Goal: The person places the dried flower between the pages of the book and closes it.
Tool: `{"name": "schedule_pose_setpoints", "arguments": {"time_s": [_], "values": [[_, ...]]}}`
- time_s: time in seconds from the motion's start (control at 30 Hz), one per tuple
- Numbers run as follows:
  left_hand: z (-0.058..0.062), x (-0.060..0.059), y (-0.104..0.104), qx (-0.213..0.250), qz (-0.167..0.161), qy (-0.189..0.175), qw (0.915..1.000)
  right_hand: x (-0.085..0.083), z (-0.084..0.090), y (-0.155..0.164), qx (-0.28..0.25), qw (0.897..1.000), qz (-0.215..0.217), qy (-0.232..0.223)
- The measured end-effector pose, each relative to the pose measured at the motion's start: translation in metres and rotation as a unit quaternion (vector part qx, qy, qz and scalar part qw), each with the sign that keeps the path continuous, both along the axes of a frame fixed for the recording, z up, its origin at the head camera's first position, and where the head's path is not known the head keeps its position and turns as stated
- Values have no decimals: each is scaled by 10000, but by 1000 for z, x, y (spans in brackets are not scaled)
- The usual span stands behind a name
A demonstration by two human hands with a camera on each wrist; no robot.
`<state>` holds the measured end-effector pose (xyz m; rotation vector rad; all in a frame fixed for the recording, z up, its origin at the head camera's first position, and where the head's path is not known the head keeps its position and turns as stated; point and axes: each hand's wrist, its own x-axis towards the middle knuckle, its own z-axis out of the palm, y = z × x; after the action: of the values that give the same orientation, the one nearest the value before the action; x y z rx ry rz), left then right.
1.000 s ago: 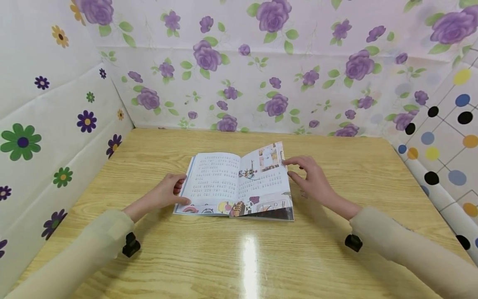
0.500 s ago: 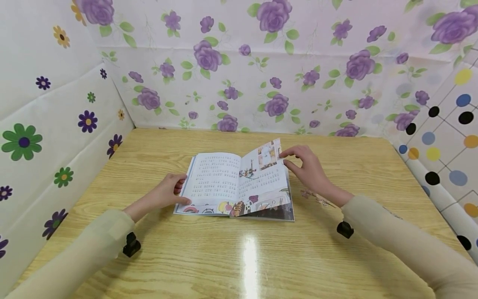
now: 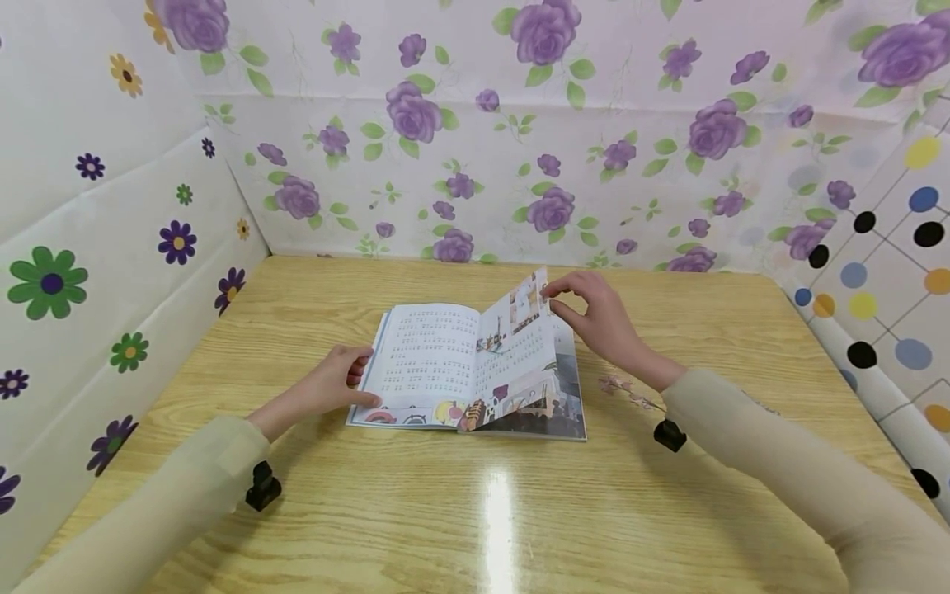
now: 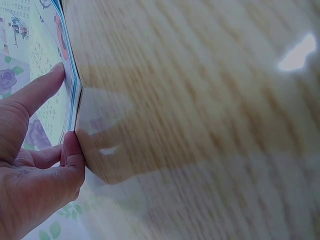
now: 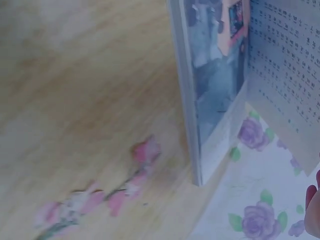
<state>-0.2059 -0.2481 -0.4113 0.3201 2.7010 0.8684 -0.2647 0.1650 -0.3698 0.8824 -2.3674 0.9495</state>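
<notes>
An open picture book [image 3: 426, 355] lies on the wooden table, text on its left page. My left hand [image 3: 337, 381] holds the book's left edge, thumb on top of the page and fingers curled at the side; the left wrist view shows the thumb [image 4: 47, 85] pressing the page. The right-hand page [image 3: 517, 346] stands raised at a slant. My right hand [image 3: 599, 318] pinches its upper outer corner between thumb and fingers. Beneath it shows a dark illustrated page [image 3: 557, 404]. In the right wrist view only a bit of the right hand [image 5: 314, 210] appears, beside the lifted page [image 5: 287, 70].
Pink flowers on a stem [image 5: 127, 187] show on the tabletop [image 3: 416, 511] right of the book. Floral sheeting [image 3: 475, 165] stands behind the table, with patterned sheets on the left and right sides. A black wrist device [image 3: 263, 487] sits under the left sleeve.
My right hand has moved up and to the left, lifting the right page higher and showing more of the page beneath. The left hand has stayed at the book's left edge.
</notes>
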Motion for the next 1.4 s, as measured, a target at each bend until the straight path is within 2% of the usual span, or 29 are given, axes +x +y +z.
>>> {"name": "schedule_pose_setpoints", "arguments": {"time_s": [0.23, 0.43, 0.6, 1.0, 1.3, 1.4], "values": [[2, 1, 1, 39, -112, 65, 9999, -7, 10, -14, -55, 9998, 123, 158], [1, 1, -1, 5, -82, 34, 10000, -13, 15, -29, -98, 9988, 279, 385], [0, 0, -2, -13, -94, 69, 9999, -16, 21, -43, -215, 9979, 452, 405], [-1, 1, -3, -18, -158, 147, 9998, -22, 28, -86, -504, 9966, 646, -53], [-1, 0, -5, -13, -137, 153, 9998, -28, 30, -119, -561, 9910, 923, -795], [-1, 1, -5, 17, -165, 167, 9997, -33, 29, -131, -494, 9897, 976, -921]]}}
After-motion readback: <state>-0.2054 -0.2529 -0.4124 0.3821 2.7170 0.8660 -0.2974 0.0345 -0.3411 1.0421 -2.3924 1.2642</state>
